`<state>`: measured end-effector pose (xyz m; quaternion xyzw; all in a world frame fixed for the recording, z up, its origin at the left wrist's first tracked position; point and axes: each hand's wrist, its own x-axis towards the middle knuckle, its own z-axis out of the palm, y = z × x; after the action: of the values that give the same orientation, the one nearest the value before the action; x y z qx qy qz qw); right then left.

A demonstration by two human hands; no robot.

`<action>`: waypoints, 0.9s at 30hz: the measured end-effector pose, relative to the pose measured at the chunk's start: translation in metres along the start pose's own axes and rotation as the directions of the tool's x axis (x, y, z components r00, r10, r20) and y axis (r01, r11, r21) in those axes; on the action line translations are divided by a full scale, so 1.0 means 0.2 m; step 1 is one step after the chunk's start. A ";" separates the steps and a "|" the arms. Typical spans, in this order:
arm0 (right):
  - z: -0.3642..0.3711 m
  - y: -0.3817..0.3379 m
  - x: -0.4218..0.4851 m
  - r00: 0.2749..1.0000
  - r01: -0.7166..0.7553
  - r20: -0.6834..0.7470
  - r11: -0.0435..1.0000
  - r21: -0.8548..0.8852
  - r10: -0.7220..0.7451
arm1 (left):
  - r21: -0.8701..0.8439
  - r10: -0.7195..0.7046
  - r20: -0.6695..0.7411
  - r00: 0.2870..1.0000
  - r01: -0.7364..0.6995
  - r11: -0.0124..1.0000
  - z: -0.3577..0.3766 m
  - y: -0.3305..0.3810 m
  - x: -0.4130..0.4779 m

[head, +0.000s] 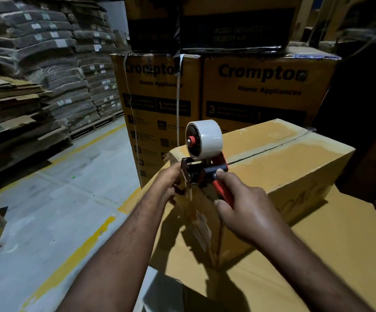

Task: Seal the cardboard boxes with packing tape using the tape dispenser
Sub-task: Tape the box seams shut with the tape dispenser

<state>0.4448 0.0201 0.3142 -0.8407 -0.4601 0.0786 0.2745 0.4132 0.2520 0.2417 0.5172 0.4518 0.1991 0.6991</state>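
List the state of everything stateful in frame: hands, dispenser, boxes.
left hand, holds the tape dispenser's front end.
right hand, grips the dispenser's red handle.
tape dispenser, at the box's near top edge.
tape roll, mounted, nearly full.
cardboard box, flaps closed, centre seam visible; whether it is taped is unclear.
printed boxes behind, stacked, closed.

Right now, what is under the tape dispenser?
The near end of a cardboard box, whose top seam runs toward the tape dispenser. The right hand grips its handle; the left hand holds its front. They hide the seam's near end.
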 end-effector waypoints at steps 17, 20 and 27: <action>0.03 -0.15 0.12 0.996 -0.088 -0.013 0.991 -0.105 0.087 | 0.153 0.146 0.021 0.989 -0.148 0.977 -0.07 0.10 0.39; 0.02 -0.18 0.02 0.995 -0.104 -0.019 0.982 -0.160 0.102 | 0.186 0.158 0.080 0.984 -0.170 0.968 -0.11 0.09 0.40; 0.00 -0.21 -0.07 0.989 -0.148 -0.063 0.964 -0.221 0.137 | 0.362 0.138 0.081 0.987 -0.158 0.919 -0.13 0.14 0.36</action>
<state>0.4061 0.0260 0.3343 -0.8989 -0.3977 0.0255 0.1821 0.4346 0.3304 0.2349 0.6767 0.4217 0.1495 0.5847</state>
